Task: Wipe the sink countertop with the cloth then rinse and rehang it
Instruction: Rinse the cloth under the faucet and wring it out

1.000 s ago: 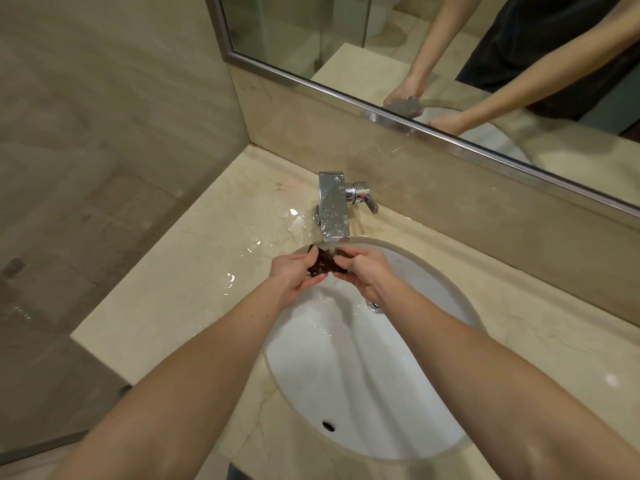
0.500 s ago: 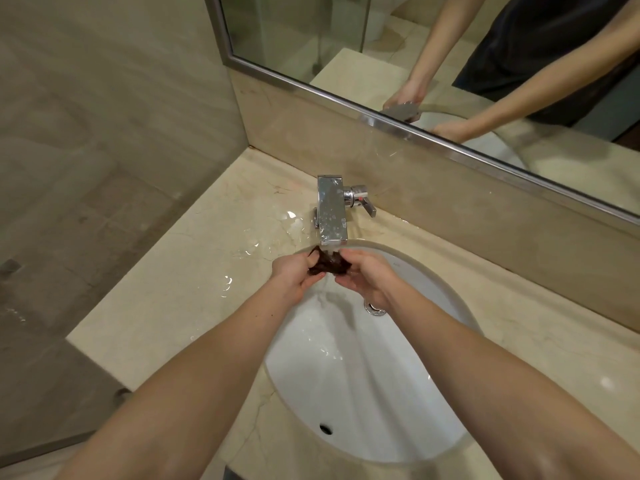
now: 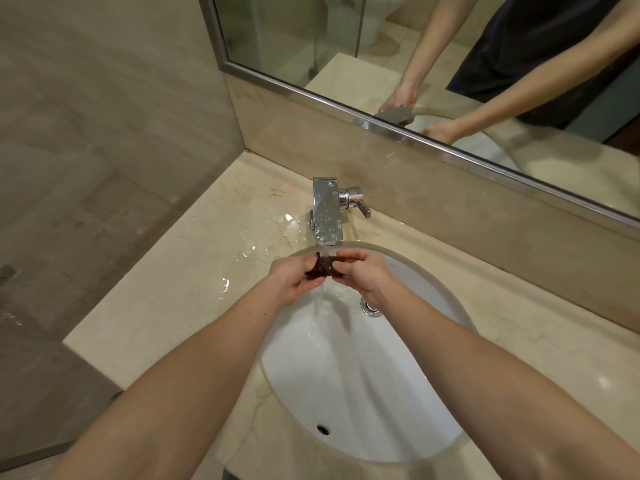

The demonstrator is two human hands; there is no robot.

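A small dark brown cloth [image 3: 323, 268], wet and bunched, is gripped between my left hand [image 3: 294, 278] and my right hand [image 3: 363, 275] right under the spout of the chrome tap [image 3: 327, 213]. Both hands pinch it from opposite sides over the back of the white oval sink [image 3: 363, 393]. A stream of water falls from the cloth into the basin. The beige marble countertop [image 3: 166, 306] surrounds the sink, with puddles left of the tap.
A mirror [image 3: 346, 39] with a metal frame runs along the back wall and reflects my arms. The tap lever [image 3: 360, 202] sticks out to the right. The drain [image 3: 371, 308] lies just below my right wrist. A tiled wall stands on the left.
My hands keep working the cloth under the tap, with small shifts of the fingers. The view has tilted slightly; the hands stay in the same spot.
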